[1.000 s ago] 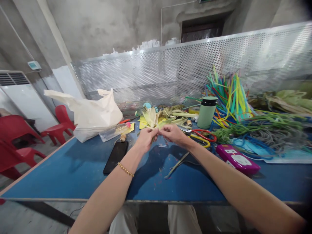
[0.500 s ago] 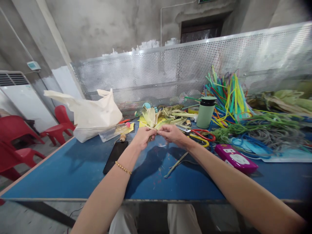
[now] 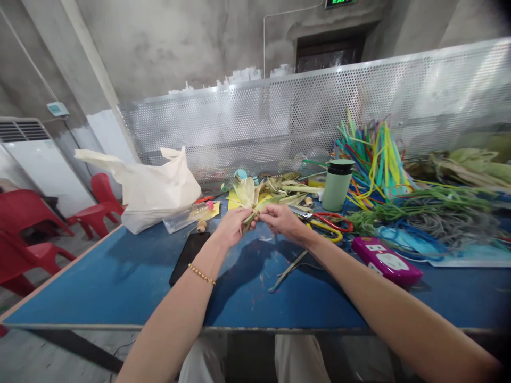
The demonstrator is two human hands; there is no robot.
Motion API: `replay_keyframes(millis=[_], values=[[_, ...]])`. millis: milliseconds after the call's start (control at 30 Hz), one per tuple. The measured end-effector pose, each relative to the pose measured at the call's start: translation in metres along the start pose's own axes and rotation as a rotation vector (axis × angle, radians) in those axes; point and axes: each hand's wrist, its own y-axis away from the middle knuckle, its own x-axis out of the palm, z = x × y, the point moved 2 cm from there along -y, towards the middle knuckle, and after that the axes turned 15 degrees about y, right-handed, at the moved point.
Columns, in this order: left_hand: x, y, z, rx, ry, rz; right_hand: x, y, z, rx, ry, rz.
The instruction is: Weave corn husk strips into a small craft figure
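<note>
My left hand (image 3: 233,226) and my right hand (image 3: 284,221) meet above the blue table (image 3: 120,276), both pinched on a bunch of pale yellow-green corn husk leaves (image 3: 249,196) that fans up and away from my fingers. A gold bead bracelet (image 3: 203,274) sits on my left wrist. Red-handled scissors (image 3: 329,221) lie just right of my right hand. A loose husk strip (image 3: 288,270) lies on the table under my right forearm.
A black phone (image 3: 188,255) lies left of my left arm, a white plastic bag (image 3: 151,189) behind it. A green cup with black lid (image 3: 337,184), coloured pipe cleaners (image 3: 373,157), a wire tangle (image 3: 431,213) and a magenta box (image 3: 389,260) fill the right. A perforated metal screen (image 3: 279,117) backs the table; red chairs (image 3: 27,229) stand left.
My hands stay pinched on the husk bunch and have shifted only slightly; the fingers rework their grip at its base. The view has dipped a little.
</note>
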Motion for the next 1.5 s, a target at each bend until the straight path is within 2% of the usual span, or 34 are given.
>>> replay_keyframes(millis=[200, 400, 633, 767, 833, 900, 1000, 1033, 1067, 1133, 1233, 1367, 1500], values=[[0.000, -0.001, 0.004, 0.048, -0.046, -0.011, -0.001, 0.000, 0.001, -0.043, 0.105, -0.019], [-0.004, -0.002, 0.006, 0.072, -0.111, -0.040, 0.000, 0.000, 0.001, -0.012, 0.109, -0.003], [-0.003, 0.001, -0.001, 0.007, -0.084, -0.025, 0.000, 0.000, 0.000, -0.059, 0.133, -0.025], [-0.002, 0.002, -0.003, -0.047, -0.040, -0.026, 0.000, 0.002, 0.000, -0.045, 0.195, 0.004], [-0.002, 0.001, -0.002, -0.029, -0.032, -0.048, -0.004, 0.002, 0.000, -0.046, 0.262, -0.005], [-0.003, -0.002, -0.001, 0.029, -0.018, -0.088, -0.010, 0.003, 0.001, -0.096, 0.429, -0.141], [-0.006, -0.006, 0.004, 0.125, 0.031, -0.147, -0.014, 0.006, 0.009, -0.204, 0.753, -0.444], [-0.007, -0.007, 0.006, 0.149, 0.035, -0.158, -0.012, 0.007, 0.012, -0.227, 0.813, -0.488], [-0.008, -0.008, 0.008, 0.170, 0.024, -0.176, -0.009, 0.008, 0.014, -0.238, 0.843, -0.488], [-0.011, -0.009, 0.012, 0.217, -0.005, -0.229, 0.000, 0.008, 0.017, -0.232, 0.842, -0.400], [-0.010, -0.008, 0.017, 0.242, -0.012, -0.258, 0.010, 0.008, 0.016, -0.155, 0.757, -0.306], [-0.006, -0.005, 0.020, 0.238, -0.009, -0.253, 0.009, 0.005, 0.009, -0.037, 0.640, -0.299], [-0.004, -0.002, 0.018, 0.274, -0.059, -0.279, 0.006, 0.005, 0.009, -0.073, 0.698, -0.289]])
